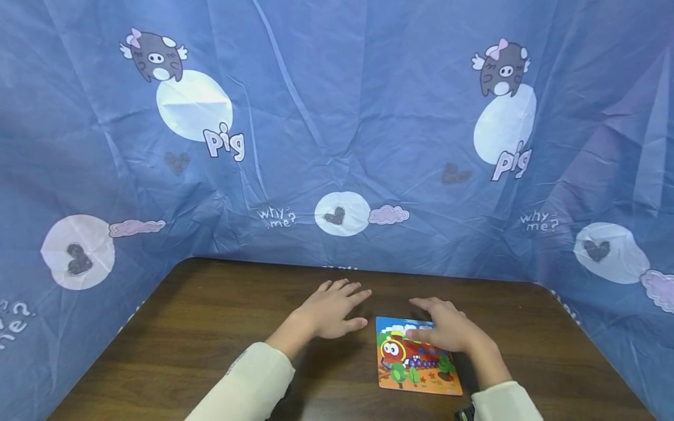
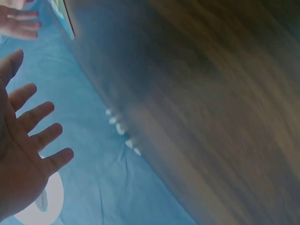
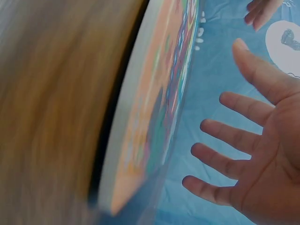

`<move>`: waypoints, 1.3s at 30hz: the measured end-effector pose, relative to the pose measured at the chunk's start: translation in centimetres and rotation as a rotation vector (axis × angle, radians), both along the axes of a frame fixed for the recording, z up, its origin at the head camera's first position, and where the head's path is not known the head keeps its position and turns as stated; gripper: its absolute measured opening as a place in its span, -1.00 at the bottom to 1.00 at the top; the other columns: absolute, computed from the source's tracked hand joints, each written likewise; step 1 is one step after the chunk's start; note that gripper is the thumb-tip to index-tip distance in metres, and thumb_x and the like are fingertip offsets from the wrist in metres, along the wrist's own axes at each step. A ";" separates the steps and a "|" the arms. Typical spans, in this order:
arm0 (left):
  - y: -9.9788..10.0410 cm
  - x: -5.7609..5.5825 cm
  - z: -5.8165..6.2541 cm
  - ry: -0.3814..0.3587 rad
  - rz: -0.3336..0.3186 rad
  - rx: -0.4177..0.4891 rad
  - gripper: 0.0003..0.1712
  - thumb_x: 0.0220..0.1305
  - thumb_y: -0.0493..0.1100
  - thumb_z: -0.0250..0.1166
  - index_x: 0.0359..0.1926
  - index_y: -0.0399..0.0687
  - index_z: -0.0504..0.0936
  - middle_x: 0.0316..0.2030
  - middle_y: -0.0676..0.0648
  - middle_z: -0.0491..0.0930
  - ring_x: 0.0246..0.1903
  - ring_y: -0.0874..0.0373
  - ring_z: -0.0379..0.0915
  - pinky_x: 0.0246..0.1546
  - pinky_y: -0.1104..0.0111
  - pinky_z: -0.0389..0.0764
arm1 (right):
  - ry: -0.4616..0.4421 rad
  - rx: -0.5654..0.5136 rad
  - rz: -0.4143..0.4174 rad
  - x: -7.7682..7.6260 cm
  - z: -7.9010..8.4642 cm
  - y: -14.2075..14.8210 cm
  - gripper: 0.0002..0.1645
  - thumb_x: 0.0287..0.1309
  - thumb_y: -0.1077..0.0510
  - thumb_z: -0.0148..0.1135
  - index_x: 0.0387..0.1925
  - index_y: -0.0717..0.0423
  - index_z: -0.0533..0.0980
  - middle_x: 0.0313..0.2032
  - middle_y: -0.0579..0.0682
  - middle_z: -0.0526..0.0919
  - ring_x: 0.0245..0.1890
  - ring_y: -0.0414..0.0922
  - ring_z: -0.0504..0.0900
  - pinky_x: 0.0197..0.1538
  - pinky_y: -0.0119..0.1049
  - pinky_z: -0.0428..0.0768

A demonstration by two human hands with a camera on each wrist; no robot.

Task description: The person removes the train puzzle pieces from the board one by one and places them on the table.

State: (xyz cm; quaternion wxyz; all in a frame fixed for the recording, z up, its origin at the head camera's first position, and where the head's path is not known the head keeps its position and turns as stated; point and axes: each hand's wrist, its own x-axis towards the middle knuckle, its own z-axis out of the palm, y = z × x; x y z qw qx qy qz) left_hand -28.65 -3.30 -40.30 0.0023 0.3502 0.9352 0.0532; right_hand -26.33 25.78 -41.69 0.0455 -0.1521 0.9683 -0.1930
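A square picture board (image 1: 392, 377) printed with a red cartoon train, trees and an orange ground lies flat on the brown wooden table (image 1: 210, 327). Above its upper right part hovers my right hand (image 1: 447, 327), fingers spread and holding nothing. In the right wrist view, a gap shows between that hand (image 3: 262, 145) and the board (image 3: 150, 108), whose pale edge is seen side-on. My left hand (image 1: 332, 309) is to the left of the board, fingers straight and apart, with nothing in it. The left wrist view shows this hand (image 2: 23, 136) raised above the table.
A blue cloth (image 1: 337, 117) with pig drawings, white ovals and lettering hangs behind the table and along both sides. The table's far edge (image 1: 368, 271) meets the cloth. Light sleeves (image 1: 253, 380) cover both forearms.
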 end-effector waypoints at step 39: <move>6.3 -1.9 -3.2 -0.249 0.086 0.112 -0.53 0.18 0.10 0.54 0.09 0.15 0.72 0.10 0.06 0.55 0.16 0.05 0.36 0.25 0.06 0.41 | -0.096 -0.142 -0.104 -0.9 -2.9 -0.4 -0.47 -0.08 -0.02 0.63 0.01 -0.24 0.70 0.17 0.05 0.58 0.23 0.24 0.39 0.16 0.59 0.19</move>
